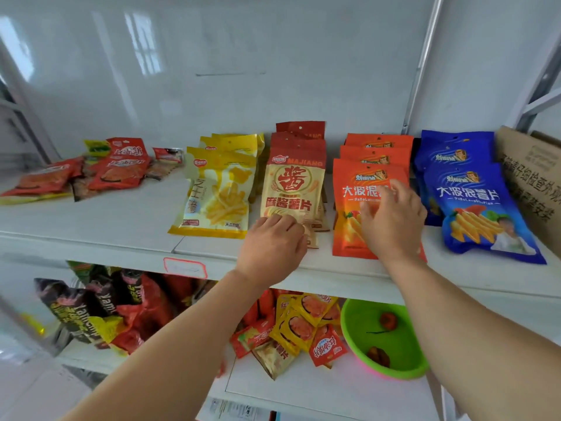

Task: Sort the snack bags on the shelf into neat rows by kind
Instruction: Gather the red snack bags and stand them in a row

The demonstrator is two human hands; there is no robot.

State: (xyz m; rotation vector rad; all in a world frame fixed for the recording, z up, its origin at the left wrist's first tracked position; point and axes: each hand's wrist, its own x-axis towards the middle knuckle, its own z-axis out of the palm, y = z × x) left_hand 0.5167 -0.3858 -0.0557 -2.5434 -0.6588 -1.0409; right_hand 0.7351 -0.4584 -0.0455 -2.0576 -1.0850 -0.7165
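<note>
On the white shelf (121, 235) four rows of snack bags lie side by side: yellow fries bags (218, 192), red-and-cream chip bags (293, 183), orange chip bags (352, 208) and blue chip bags (473, 202). My left hand (273, 244) rests with curled fingers on the lower edge of the front red-and-cream bag. My right hand (394, 220) lies with spread fingers on the front orange bag and covers part of its print. A loose heap of small red snack packets (115, 171) sits at the shelf's left end.
A brown cardboard box (531, 183) stands at the shelf's right end. The lower shelf holds black, red and yellow snack bags (100, 311), small packets (291, 329) and a green bowl (391, 357). A metal upright (422, 71) rises behind the rows.
</note>
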